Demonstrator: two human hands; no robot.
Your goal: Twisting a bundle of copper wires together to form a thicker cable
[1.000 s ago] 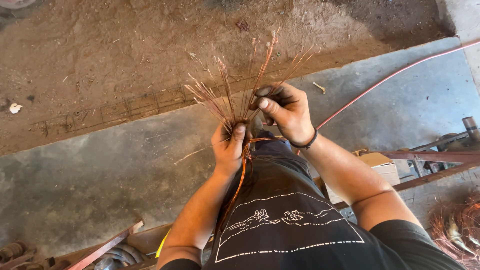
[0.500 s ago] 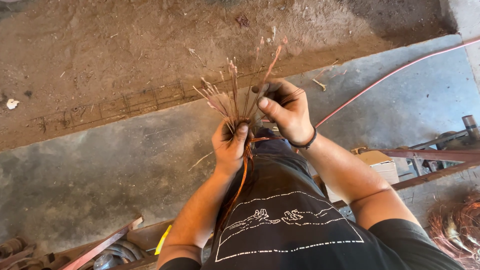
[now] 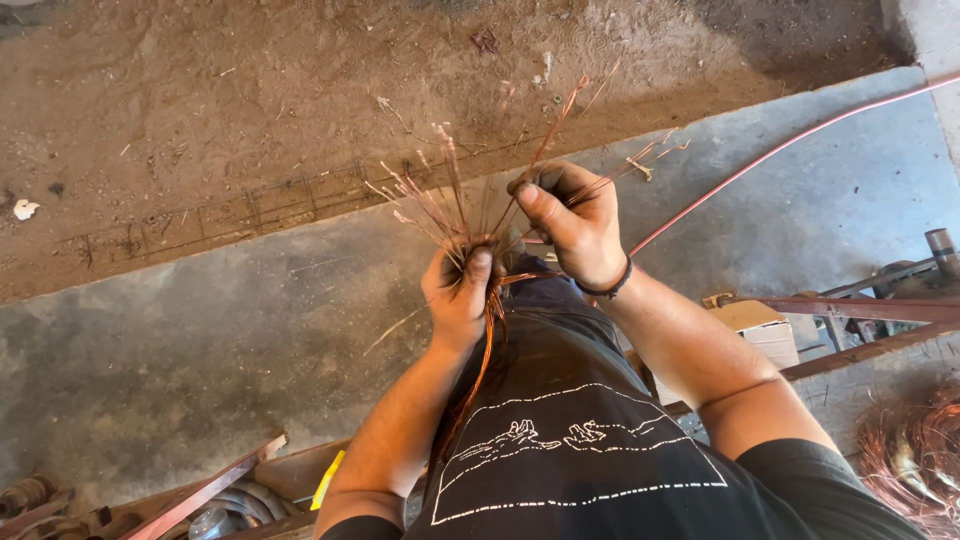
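The left hand (image 3: 462,290) is clenched around a bundle of thin bare copper wire strands (image 3: 470,215), fingers pressed tight at the point where the strands fan upward; below the fist the bundle hangs down along the black printed T-shirt (image 3: 570,440). The right hand (image 3: 572,225), just beside it, pinches a few of the spread strands between thumb and fingers. Compared with a second ago, the strands have spread wider and the right hand has moved a little higher. Behind lie a grey concrete floor (image 3: 200,340) and bare brown dirt (image 3: 250,100). A pink hose (image 3: 780,155) crosses the floor at right. A tangled copper wire pile (image 3: 915,455) sits near the right elbow, and a small cardboard box (image 3: 760,328) lies by the forearm.
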